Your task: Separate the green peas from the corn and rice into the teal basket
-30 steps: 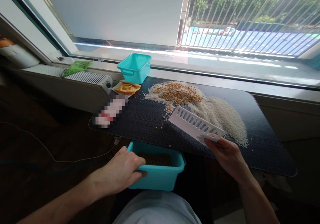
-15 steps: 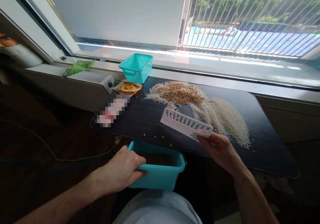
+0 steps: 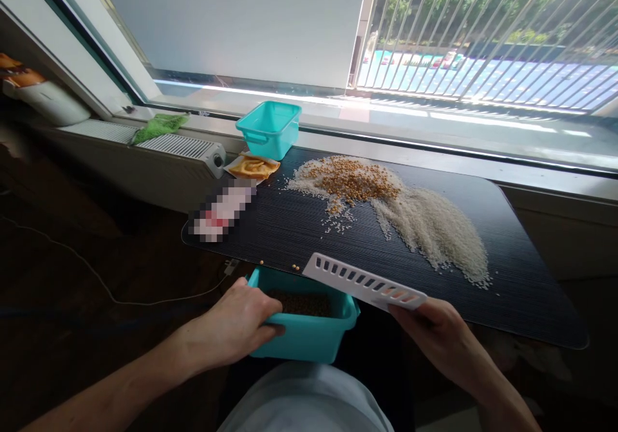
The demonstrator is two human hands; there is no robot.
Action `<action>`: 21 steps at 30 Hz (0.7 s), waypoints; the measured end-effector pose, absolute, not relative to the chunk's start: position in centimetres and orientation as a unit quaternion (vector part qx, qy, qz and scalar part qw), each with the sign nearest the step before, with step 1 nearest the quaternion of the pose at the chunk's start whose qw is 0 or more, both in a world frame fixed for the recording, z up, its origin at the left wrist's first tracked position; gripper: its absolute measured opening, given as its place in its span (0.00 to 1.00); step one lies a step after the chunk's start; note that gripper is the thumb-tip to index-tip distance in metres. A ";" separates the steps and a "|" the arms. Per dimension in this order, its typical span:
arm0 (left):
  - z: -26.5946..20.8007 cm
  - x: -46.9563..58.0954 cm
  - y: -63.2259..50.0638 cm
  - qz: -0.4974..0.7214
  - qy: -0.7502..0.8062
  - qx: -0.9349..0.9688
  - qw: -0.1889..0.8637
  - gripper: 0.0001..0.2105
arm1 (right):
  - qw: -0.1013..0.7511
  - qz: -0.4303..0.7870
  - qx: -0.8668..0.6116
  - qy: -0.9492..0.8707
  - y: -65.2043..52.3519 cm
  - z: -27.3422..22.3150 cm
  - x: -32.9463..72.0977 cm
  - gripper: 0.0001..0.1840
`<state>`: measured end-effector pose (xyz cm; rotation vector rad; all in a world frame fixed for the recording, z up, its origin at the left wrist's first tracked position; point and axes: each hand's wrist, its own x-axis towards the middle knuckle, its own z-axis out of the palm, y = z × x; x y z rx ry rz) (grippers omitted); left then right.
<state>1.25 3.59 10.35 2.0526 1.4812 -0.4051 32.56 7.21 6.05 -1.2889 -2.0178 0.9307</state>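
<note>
My left hand [image 3: 246,319] is closed on the near left rim of a turquoise plastic bin [image 3: 309,342], just below the table's front edge. Small brownish grains [image 3: 302,303] cover the bin's floor; their kind is hard to make out in the shade. In my right hand [image 3: 441,332] is a white slotted plastic strip [image 3: 355,285], gripped by its right end. Its left end lies at the table edge, above the bin. A few yellow peas [image 3: 295,267] sit on the edge beside it. Further back, a heap of yellow peas [image 3: 355,178] rests on spilled white rice [image 3: 434,223].
A second turquoise bin [image 3: 273,129] stands at the back left of the dark table [image 3: 290,229]. Beside it lies an orange-yellow packet [image 3: 253,166], with a blurred pinkish item [image 3: 224,210] in front. A radiator [image 3: 183,147] with a green cloth [image 3: 161,127] is left; a window runs behind.
My right hand has drawn the slotted strip toward me, from the heap to the table edge. Some rice and peas now show where it was. My left hand stays on the bin.
</note>
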 end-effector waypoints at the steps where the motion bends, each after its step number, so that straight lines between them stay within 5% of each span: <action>1: 10.3 1.1 3.5 -0.151 0.554 0.767 0.286 0.10 | 0.294 0.342 -0.485 -0.749 7.7 5.9 31.9 0.10; 9: 10.1 -0.7 2.6 -0.133 0.566 0.758 0.296 0.10 | 0.226 0.393 -0.414 -0.789 9.9 5.7 28.0 0.17; 21: 10.1 -2.8 2.0 -0.157 0.602 0.729 0.286 0.12 | 0.234 0.386 -0.290 -0.844 11.5 6.2 21.2 0.15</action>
